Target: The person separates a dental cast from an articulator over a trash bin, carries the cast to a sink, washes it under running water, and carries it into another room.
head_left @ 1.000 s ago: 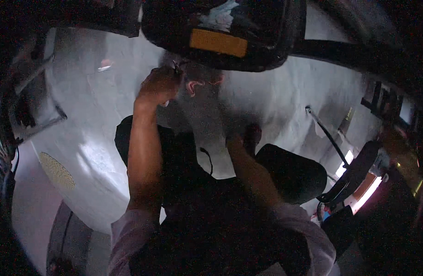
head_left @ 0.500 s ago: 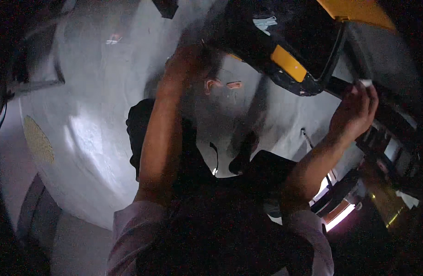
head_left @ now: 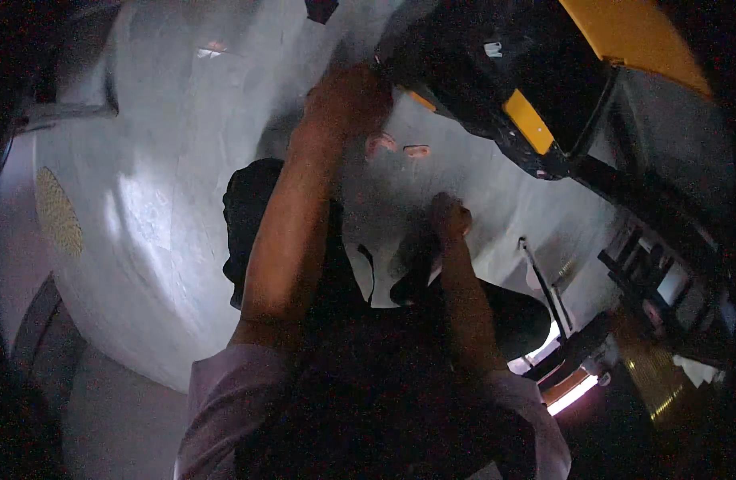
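Observation:
My left hand (head_left: 348, 104) is held out over the grey surface, beside the edge of a black machine-like body (head_left: 456, 72) with yellow panels. Its fingers look curled in the shadow, and a thin tip (head_left: 377, 60) shows just above them; what it belongs to is hidden. Lower and nearer to me, my right hand (head_left: 450, 216) is closed like a fist. Whatever it may hold does not show. Between the hands and the black body, two small reddish-brown pieces (head_left: 417, 150) appear on the grey surface.
A yellow panel (head_left: 640, 36) rises at the upper right. Dark frame parts (head_left: 664, 280) and a thin rod (head_left: 544, 280) stand on the right. A pale scrap (head_left: 493, 50) shows on the black body. At far left is a yellowish textured oval patch (head_left: 60, 212).
My right hand has come from the far right, where it held a small white piece at its fingertips, back toward the middle. The left hand has stayed by the black body. The view has shifted slightly.

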Demonstrator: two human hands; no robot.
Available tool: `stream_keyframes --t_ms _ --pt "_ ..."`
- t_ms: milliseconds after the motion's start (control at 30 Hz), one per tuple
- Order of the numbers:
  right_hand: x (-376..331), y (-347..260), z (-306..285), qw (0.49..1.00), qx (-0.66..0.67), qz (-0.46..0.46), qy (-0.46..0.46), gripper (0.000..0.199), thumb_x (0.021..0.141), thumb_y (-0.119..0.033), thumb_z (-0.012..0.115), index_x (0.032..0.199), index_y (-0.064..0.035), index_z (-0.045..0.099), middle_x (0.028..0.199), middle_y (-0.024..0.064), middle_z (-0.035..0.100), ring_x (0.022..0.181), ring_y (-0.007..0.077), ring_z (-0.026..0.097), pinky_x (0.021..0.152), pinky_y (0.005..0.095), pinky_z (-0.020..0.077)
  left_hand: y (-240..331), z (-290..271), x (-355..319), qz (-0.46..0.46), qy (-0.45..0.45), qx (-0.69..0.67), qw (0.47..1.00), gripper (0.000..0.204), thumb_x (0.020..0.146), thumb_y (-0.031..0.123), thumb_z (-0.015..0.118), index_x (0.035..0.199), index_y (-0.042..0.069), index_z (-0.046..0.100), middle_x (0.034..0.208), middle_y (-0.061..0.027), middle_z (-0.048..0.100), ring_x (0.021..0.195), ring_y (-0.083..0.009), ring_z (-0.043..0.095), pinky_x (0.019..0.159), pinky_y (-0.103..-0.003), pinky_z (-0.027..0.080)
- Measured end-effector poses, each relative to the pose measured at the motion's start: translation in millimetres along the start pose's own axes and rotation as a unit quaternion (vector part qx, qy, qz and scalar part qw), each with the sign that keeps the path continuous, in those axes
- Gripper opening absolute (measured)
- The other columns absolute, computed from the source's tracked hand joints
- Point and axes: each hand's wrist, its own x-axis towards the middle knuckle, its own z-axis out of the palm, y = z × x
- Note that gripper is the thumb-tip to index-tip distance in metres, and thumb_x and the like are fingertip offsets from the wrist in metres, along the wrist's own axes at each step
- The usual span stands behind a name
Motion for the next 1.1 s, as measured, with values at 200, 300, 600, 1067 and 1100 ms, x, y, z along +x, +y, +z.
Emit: stream_keyframes --t_ms 200,300,600,1067,1100 --pt "7 -26 -28 0.92 0.196 -0.016 0.34 0.024 0.088 -0.023 0.059 0.103 -0.0046 0.066 0.108 0.0162 0.064 0.091 0.0296 0.065 0.069 0.0387 0.0536 25 13 12 0.019 -0.046 0.009 0.999 0.031 0.09 0.023 0.051 0.108 0.004 0.067 0.101 -0.0224 0.069 0.097 -0.0417 0.067 0.086 -0.055 0.053" --pt "21 -36 -68 0.831 0.193 -0.15 0.501 0.025 0.083 -0.016 0.063 0.106 -0.0045 0.064 0.109 0.0177 0.062 0.09 0.0341 0.063 0.069 0.0415 0.0527 31 7 10 0.023 -0.033 -0.016 0.999 0.031 0.089 0.023 0.051 0.103 0.002 0.069 0.098 -0.0229 0.069 0.095 -0.0417 0.067 0.085 -0.054 0.054" --pt "80 -11 -29 0.909 0.12 -0.22 0.333 0.033 0.082 -0.01 0.063 0.113 -0.0021 0.056 0.103 0.0193 0.054 0.095 0.0381 0.055 0.076 0.0484 0.0472 14 23 8 0.0 0.008 0.016 1.0 0.032 0.087 0.024 0.055 0.099 -0.001 0.07 0.095 -0.0221 0.07 0.094 -0.0398 0.069 0.086 -0.052 0.054" --pt "123 -80 -22 0.584 0.719 -0.344 0.157 0.028 0.08 -0.016 0.072 0.102 -0.0074 0.058 0.088 0.0139 0.056 0.084 0.0349 0.055 0.081 0.0467 0.0468 18 26 4 0.029 0.013 0.046 0.998 0.031 0.092 0.027 0.052 0.104 0.004 0.069 0.097 -0.0217 0.07 0.096 -0.0377 0.069 0.087 -0.054 0.053" --pt "124 -74 -22 0.698 0.627 -0.3 0.172 0.024 0.081 -0.016 0.071 0.101 -0.0085 0.06 0.09 0.0133 0.057 0.085 0.0323 0.057 0.079 0.0445 0.0488 19 25 3 0.051 0.015 0.037 0.998 0.032 0.093 0.028 0.052 0.105 0.004 0.069 0.096 -0.0219 0.07 0.093 -0.038 0.069 0.085 -0.054 0.053"
